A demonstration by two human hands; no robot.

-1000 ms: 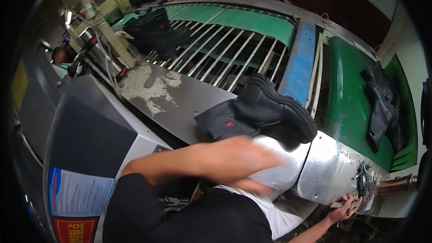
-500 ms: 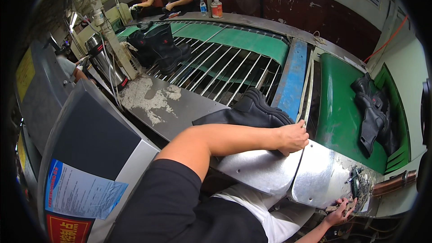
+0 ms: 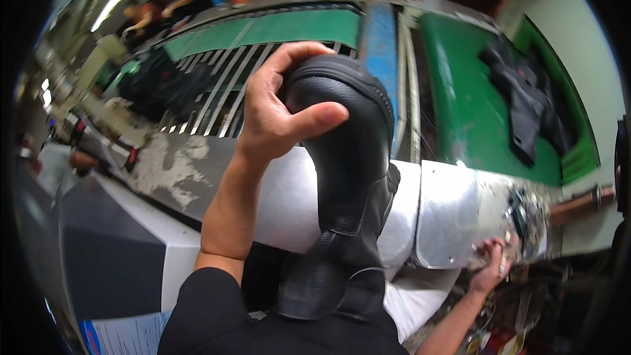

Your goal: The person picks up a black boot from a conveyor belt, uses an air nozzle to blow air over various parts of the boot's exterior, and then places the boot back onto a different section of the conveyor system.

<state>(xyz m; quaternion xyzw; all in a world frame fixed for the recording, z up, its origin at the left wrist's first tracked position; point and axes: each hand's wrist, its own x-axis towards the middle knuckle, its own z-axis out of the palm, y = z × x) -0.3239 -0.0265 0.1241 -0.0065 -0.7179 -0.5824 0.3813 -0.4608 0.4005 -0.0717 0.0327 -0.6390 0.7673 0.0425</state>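
Note:
My left hand (image 3: 266, 115) grips a black boot (image 3: 348, 151) by its toe, the thumb across the upper and the fingers round the sole's edge. The boot is raised in front of me, toe pointing away, its shaft near my black shirt. At the lower right, my right hand (image 3: 490, 268) is closed beside the edge of a shiny metal plate (image 3: 453, 217). Something small and pale shows between its fingers, too blurred to name. Close by lies a dark clutter of small tools or scraps (image 3: 522, 213).
Beyond the boot runs a roller conveyor (image 3: 230, 82) with a green belt (image 3: 302, 29) and more dark boots (image 3: 161, 82). A green chute (image 3: 453, 92) at right holds black boots (image 3: 522, 102). A grey machine panel (image 3: 112, 256) stands at left. Two people (image 3: 177, 0) work far back.
My left hand has left the plate's edge and taken hold of the boot, lifting it toward me. My view has shifted right. The right hand stays by the plate.

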